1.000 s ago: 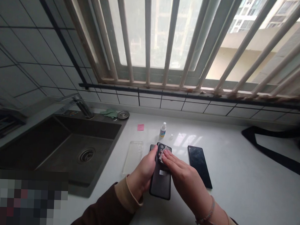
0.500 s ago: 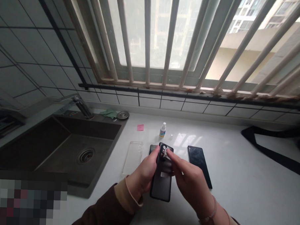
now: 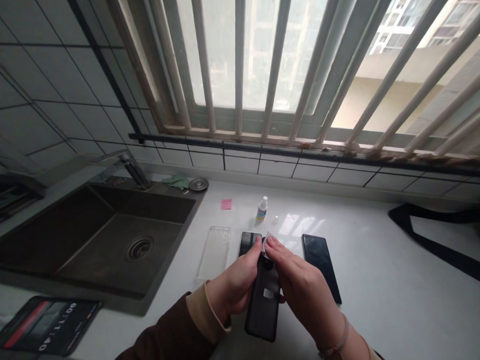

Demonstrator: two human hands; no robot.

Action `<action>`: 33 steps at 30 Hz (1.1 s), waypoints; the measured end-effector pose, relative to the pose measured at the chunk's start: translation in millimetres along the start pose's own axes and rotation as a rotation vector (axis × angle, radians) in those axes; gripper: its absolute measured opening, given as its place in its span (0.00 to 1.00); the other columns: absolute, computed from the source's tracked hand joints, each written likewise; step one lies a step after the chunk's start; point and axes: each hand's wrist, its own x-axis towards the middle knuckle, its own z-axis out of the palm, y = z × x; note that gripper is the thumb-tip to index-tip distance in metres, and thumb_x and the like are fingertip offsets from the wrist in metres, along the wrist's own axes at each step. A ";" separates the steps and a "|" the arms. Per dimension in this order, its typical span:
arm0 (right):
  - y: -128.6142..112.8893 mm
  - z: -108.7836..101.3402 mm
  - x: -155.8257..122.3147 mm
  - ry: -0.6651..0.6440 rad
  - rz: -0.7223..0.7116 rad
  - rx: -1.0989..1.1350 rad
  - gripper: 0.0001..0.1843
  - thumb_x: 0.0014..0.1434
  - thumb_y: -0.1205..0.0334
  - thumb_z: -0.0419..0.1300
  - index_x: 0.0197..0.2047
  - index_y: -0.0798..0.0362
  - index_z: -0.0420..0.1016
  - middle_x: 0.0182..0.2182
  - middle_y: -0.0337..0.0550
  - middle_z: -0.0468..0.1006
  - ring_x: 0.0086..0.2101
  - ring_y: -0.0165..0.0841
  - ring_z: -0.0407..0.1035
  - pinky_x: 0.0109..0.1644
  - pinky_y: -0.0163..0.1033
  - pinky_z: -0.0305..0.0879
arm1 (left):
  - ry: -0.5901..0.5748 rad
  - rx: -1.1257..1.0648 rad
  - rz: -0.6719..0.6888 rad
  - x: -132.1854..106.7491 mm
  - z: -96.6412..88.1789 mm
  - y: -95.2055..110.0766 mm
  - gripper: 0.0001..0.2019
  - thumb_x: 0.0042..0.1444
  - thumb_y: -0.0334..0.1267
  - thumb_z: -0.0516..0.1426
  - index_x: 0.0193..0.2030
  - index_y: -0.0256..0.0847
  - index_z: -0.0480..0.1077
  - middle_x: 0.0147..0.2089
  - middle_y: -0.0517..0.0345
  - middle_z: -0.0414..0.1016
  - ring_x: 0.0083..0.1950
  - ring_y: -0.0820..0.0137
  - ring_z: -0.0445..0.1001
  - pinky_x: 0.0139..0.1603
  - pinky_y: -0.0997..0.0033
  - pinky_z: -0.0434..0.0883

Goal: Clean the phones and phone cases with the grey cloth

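My left hand (image 3: 238,279) grips a black phone (image 3: 263,311) by its left side, thumb near the top. The back of the phone faces up, with a dark camera bump and a small pale label. A small white piece of tissue or cloth (image 3: 265,244) is pressed to its top end by the fingers of my right hand (image 3: 301,278). Those right fingers hide the phone's upper right corner. Behind my left thumb lies another phone (image 3: 250,243), partly covered. A clear phone case (image 3: 214,253) rests to the left, and a dark tablet or large phone (image 3: 321,260) to the right.
A small white spray bottle (image 3: 262,209) stands beyond my hands, near a pink sticky note (image 3: 226,204). The sink (image 3: 102,237) with its faucet (image 3: 135,170) is at left. A device showing a timer (image 3: 46,325) lies front left. A black strap (image 3: 421,230) lies far right.
The white tissue has moved from the camera area up to the phone's top edge, with my right fingers flatter over it. The phone has shifted slightly right and toward me.
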 end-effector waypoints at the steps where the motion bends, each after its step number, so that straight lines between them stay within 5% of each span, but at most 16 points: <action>1: 0.0 -0.5 0.3 -0.013 -0.036 0.000 0.32 0.69 0.80 0.53 0.71 0.46 0.72 0.65 0.46 0.78 0.63 0.40 0.74 0.69 0.48 0.74 | 0.008 -0.007 0.000 0.2 -1.1 1.1 0.36 0.70 0.68 0.47 0.65 0.39 0.72 0.46 0.41 0.84 0.43 0.56 0.84 0.49 0.55 0.78; 5: -0.7 -1.4 0.2 -0.068 -0.154 0.035 0.31 0.69 0.81 0.52 0.69 0.48 0.74 0.64 0.46 0.79 0.64 0.39 0.73 0.70 0.48 0.73 | 0.020 -0.064 0.019 -1.1 -0.7 8.6 0.37 0.69 0.70 0.47 0.54 0.34 0.76 0.46 0.38 0.84 0.47 0.56 0.84 0.51 0.59 0.78; 9: -4.8 -2.2 0.2 -0.149 -0.212 0.078 0.26 0.70 0.80 0.52 0.64 0.52 0.78 0.63 0.47 0.79 0.65 0.37 0.71 0.72 0.46 0.70 | 0.063 -0.131 0.013 -3.1 0.8 16.9 0.37 0.68 0.71 0.48 0.42 0.33 0.77 0.36 0.42 0.82 0.40 0.60 0.83 0.46 0.66 0.78; 15: -14.5 -8.3 2.2 -0.232 -0.281 0.165 0.23 0.69 0.78 0.54 0.60 0.51 0.79 0.60 0.44 0.82 0.63 0.34 0.74 0.73 0.43 0.67 | 0.192 -0.090 0.083 -7.5 2.6 26.7 0.43 0.66 0.73 0.46 0.46 0.28 0.79 0.36 0.41 0.82 0.34 0.63 0.80 0.43 0.65 0.78; 25: -40.1 -21.3 8.9 -0.530 -0.220 0.517 0.18 0.69 0.73 0.57 0.57 0.50 0.80 0.58 0.43 0.84 0.61 0.30 0.76 0.74 0.36 0.60 | 0.212 -0.123 0.241 -7.3 -0.4 38.0 0.40 0.71 0.66 0.44 0.57 0.27 0.76 0.45 0.37 0.82 0.40 0.58 0.82 0.46 0.57 0.80; 29: -41.9 -29.4 11.6 -0.685 -0.117 0.833 0.16 0.73 0.70 0.54 0.55 0.53 0.82 0.53 0.47 0.87 0.55 0.30 0.81 0.65 0.32 0.69 | 0.243 -0.123 0.301 -8.7 2.4 40.8 0.37 0.71 0.65 0.46 0.59 0.30 0.75 0.47 0.37 0.81 0.40 0.57 0.81 0.44 0.54 0.81; 33: -32.9 -36.6 4.7 -0.855 -0.093 1.074 0.18 0.77 0.56 0.53 0.49 0.52 0.84 0.46 0.51 0.88 0.47 0.32 0.85 0.52 0.28 0.76 | 0.278 -0.088 0.354 -11.4 6.5 40.5 0.32 0.69 0.63 0.53 0.59 0.33 0.75 0.42 0.44 0.79 0.39 0.61 0.80 0.42 0.58 0.81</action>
